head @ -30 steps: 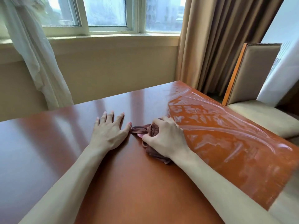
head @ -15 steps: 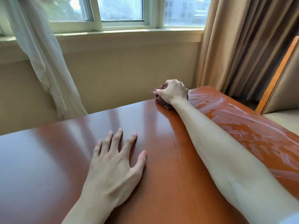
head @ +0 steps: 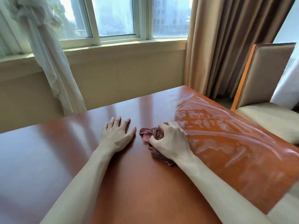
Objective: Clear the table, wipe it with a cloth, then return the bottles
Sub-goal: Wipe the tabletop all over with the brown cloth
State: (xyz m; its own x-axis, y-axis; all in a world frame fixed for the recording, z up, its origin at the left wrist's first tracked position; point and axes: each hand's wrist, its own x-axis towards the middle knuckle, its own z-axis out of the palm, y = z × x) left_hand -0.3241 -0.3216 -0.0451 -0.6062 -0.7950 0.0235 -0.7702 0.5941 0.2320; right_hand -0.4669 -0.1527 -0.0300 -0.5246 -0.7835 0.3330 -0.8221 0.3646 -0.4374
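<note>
Cloth [head: 153,135]: a bunched reddish-brown rag with a pink patch showing at its near-left edge, lying on the table [head: 48,159] a little right of centre and gripped by my right hand. Reading from the left, a white sheer curtain [head: 48,62] hangs knotted in front of the window [head: 116,16], and below it the glossy reddish-brown tabletop reflects pale vertical bands of light. My left hand [head: 116,135] rests palm down on the wood, fingers straight and slightly spread, thumb pointing toward the rag and just short of it; it holds nothing. My right hand [head: 169,141] lies just beside it, fingers and thumb curled round the crumpled fabric and pressing it against the surface, part of the rag protruding under my wrist. To the right of this hand, the tabletop carries a broad wet film with streaks and swirls [head: 226,135], running to the far right corner and the right edge. Beyond that edge stand a tan drape [head: 226,38] and an upholstered chair [head: 267,75] with an orange wooden frame.
</note>
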